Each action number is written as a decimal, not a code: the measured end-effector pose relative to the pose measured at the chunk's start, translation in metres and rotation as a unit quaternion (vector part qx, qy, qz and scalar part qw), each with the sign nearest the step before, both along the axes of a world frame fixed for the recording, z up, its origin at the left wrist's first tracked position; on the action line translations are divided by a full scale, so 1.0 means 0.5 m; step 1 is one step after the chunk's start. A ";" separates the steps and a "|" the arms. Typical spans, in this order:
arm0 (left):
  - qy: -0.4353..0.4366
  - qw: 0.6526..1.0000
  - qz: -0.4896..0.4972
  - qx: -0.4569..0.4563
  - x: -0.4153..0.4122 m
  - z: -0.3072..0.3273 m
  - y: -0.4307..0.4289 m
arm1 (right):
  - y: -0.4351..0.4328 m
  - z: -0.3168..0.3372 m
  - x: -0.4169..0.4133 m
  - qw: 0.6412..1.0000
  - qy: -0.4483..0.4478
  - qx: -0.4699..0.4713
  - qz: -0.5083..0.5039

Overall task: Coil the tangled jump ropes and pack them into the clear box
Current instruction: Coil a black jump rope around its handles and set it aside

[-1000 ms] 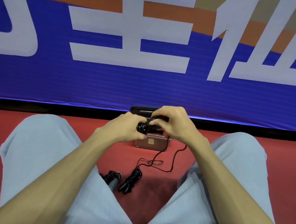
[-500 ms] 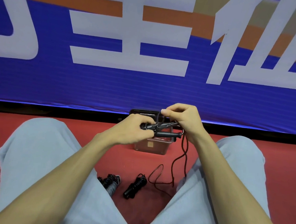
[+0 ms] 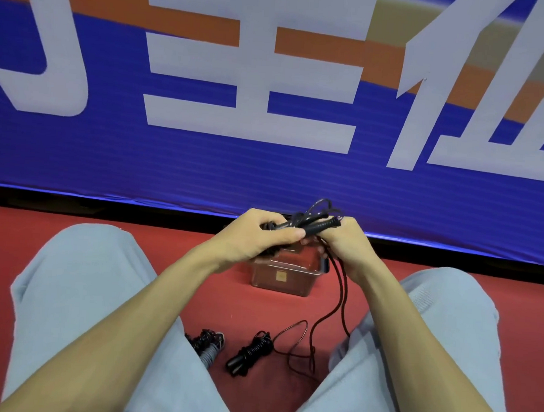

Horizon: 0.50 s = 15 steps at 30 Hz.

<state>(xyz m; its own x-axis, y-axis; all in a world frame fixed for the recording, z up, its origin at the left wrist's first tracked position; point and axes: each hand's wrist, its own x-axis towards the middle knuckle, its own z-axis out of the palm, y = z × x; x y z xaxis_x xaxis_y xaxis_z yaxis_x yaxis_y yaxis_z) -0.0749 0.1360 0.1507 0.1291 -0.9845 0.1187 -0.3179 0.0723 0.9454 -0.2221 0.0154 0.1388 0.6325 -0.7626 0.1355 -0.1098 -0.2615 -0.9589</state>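
**Q:** Where is the rope, relative to the hands?

**A:** The black jump rope handles (image 3: 318, 228) are held in the air above the clear box (image 3: 280, 278), bridging both hands. The left hand (image 3: 252, 239) curls round one end, thumb on top. The right hand (image 3: 349, 247) grips the other end.

**Q:** And the cord?

**A:** The cord (image 3: 341, 293) hangs from the right hand to a loose loop on the red floor (image 3: 72, 222). A bundled black rope (image 3: 250, 352) and a grey-handled rope (image 3: 207, 346) lie nearer the person than the box.
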 end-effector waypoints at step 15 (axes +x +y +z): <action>0.026 0.977 0.211 -0.012 0.080 -0.025 -0.026 | 0.008 -0.025 0.012 0.891 0.305 -0.304 0.144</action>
<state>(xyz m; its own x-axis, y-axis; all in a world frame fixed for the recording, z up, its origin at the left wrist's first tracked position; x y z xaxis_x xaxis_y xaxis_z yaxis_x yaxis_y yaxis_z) -0.0349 0.1232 0.1384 0.5296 -0.8392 0.1234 -0.2752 -0.0324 0.9608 -0.2159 0.0195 0.1266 0.8881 -0.4585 0.0326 -0.4052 -0.8144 -0.4153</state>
